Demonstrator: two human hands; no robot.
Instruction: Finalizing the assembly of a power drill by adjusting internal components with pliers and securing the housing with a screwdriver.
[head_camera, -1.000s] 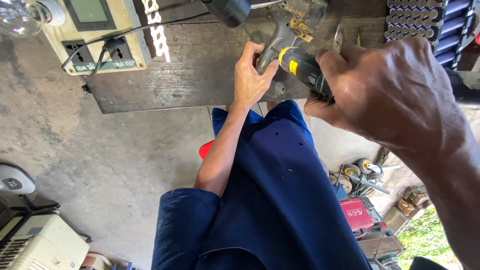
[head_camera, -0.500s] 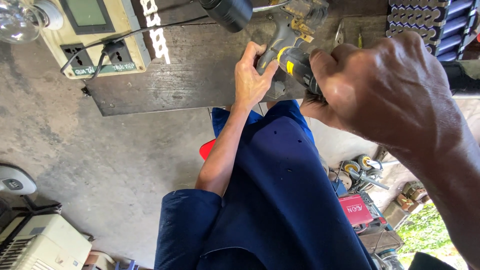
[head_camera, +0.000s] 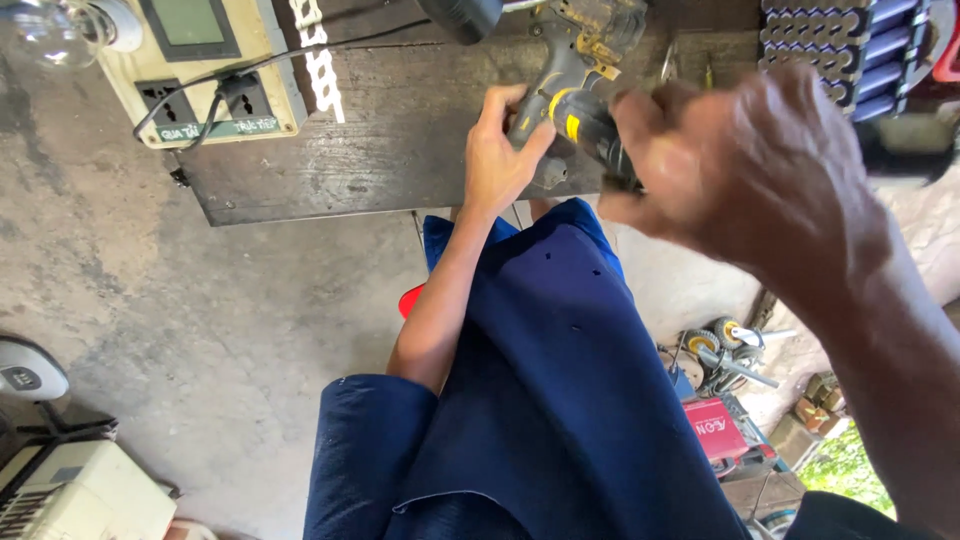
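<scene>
A worn grey and yellow cordless drill (head_camera: 585, 35) lies on a dark wooden board (head_camera: 380, 150). My left hand (head_camera: 500, 150) is wrapped around the drill's grip and steadies it. Close to the camera and blurred, my right hand (head_camera: 760, 170) grips a black and yellow tool handle (head_camera: 585, 130), whose tip points at the drill's grip next to my left thumb. The tool's tip is hidden. My blue garment (head_camera: 540, 400) fills the lower middle.
On the board stand a beige power box (head_camera: 200, 70) with sockets and a meter, a glass bulb (head_camera: 50, 30), and a pack of blue battery cells (head_camera: 840, 40). Concrete floor (head_camera: 150, 300), a red box (head_camera: 715, 430), small tools (head_camera: 725, 350) and a white device (head_camera: 80, 490) lie below.
My right hand has shifted slightly left with the tool handle, closer to the drill's grip, and is now blurred. My left hand stays on the drill.
</scene>
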